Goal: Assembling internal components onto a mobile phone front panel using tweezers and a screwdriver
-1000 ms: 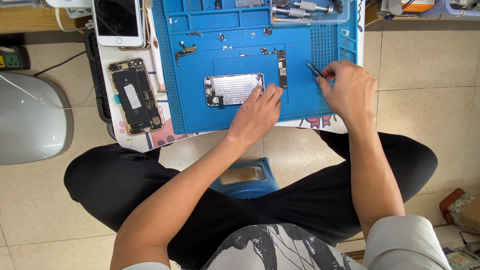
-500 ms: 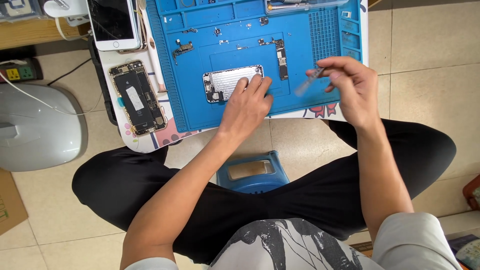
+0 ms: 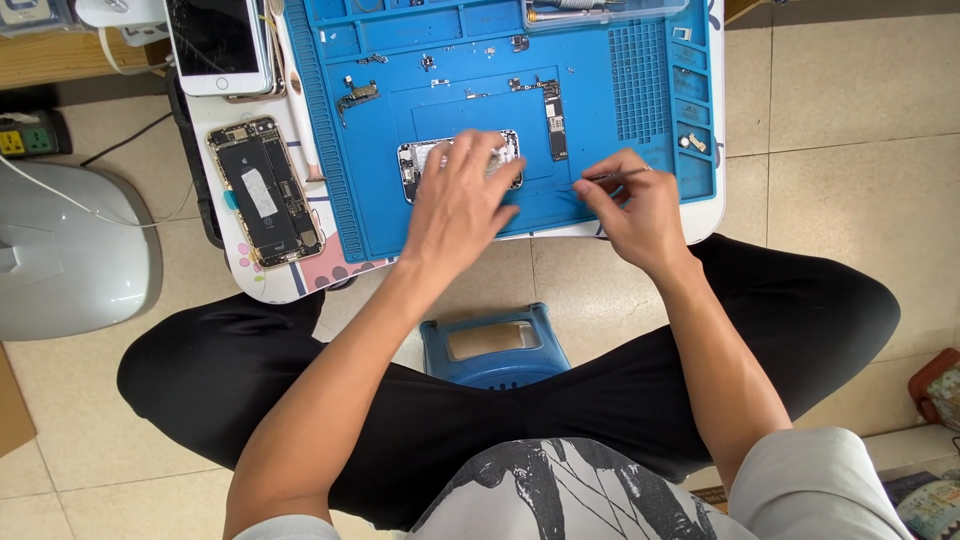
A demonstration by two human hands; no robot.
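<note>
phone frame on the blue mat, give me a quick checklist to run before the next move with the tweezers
1. Phone frame flat on the blue mat: ok.
2. Left hand pressing the frame down: ok, fingers lie across it.
3. Right hand gripping the tweezers: ok, pinched near the thumb.
4. Tweezer tips empty: cannot tell, too small.
5. Loose circuit board out of the hands' way: ok, lying apart beside the frame.
6. Small parts on the mat's right edge undisturbed: cannot tell.

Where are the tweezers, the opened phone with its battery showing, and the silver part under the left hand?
tweezers [image 3: 612, 176], head view, on the thin metal shaft.
opened phone [image 3: 265, 190], head view, on its black battery.
silver part [image 3: 420, 160], head view, on its uncovered left end.
</note>
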